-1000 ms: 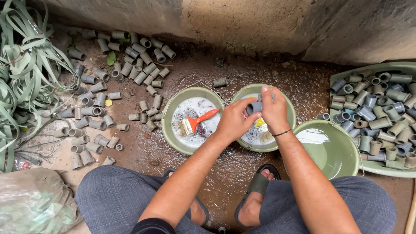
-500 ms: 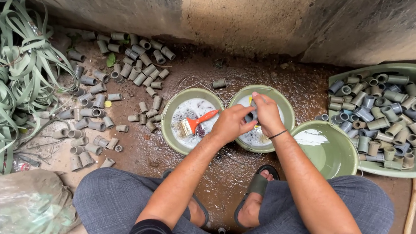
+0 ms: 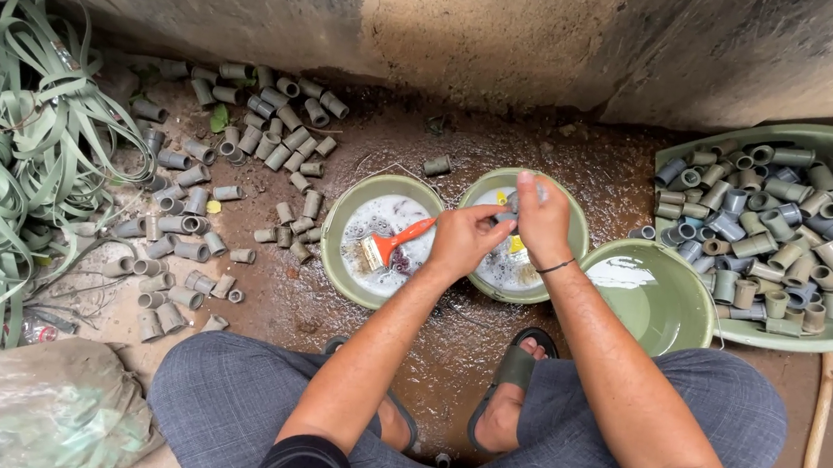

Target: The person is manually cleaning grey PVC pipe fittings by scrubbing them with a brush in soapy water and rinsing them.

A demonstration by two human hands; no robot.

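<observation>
Over wet ground, both hands (image 3: 507,234) seemingly grip one pipe fitting (image 3: 509,210) together.

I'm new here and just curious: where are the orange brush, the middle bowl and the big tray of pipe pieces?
orange brush (image 3: 398,241): head view, on its orange handle.
middle bowl (image 3: 575,263): head view, on its right rim.
big tray (image 3: 817,138): head view, on its far rim.

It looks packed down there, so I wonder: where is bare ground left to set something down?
Bare wet ground lies between the concrete wall and the round green basins. Crowded: grey pipe fittings litter the left, and the large green tray heaped with fittings fills the right. Both hands work over the middle basin.
</observation>
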